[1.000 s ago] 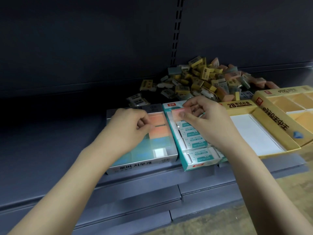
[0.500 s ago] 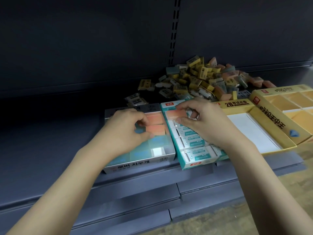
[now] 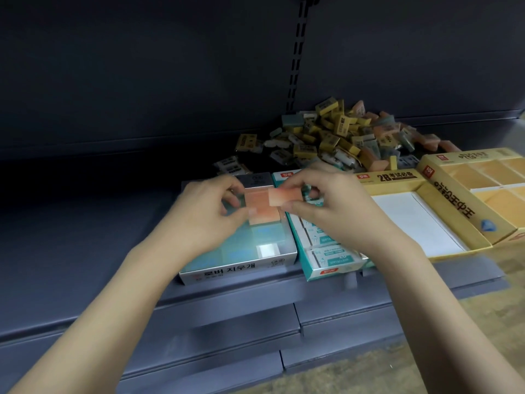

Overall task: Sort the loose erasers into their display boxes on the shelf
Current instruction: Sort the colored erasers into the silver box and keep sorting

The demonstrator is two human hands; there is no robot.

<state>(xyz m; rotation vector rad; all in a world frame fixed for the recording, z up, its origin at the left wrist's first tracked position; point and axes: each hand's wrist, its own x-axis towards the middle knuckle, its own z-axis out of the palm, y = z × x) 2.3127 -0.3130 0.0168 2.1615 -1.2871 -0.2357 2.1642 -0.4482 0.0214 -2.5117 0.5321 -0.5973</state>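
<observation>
Head view. The left hand (image 3: 208,214) covers the far left part of the silver box (image 3: 241,268); its fingers are curled, thumb and fingertips close together at the edge of the orange erasers (image 3: 260,209) in the box, but whether they pinch one cannot be made out. The right hand (image 3: 326,203) pinches a peach eraser (image 3: 284,196) between thumb and fingers, held flat above the seam between the silver box and the teal box (image 3: 326,254). That hand hides the teal box's far rows; only its near white-sleeved erasers show, their print blurred. The silver box holds teal erasers near and orange ones farther back, under glare. The yellow box (image 3: 412,217), right of the teal one, shows a white floor. A second yellow box (image 3: 466,200) beside it is cut off by the right edge. Behind the boxes lies the pile (image 3: 346,135) of loose yellow, peach and grey erasers, its labels too small to read.

All stand on a dark grey shelf (image 3: 85,223) with a dark back panel and a slotted upright (image 3: 297,61). Lower shelf edges step down in front; a tan floor (image 3: 426,351) shows at lower right.
</observation>
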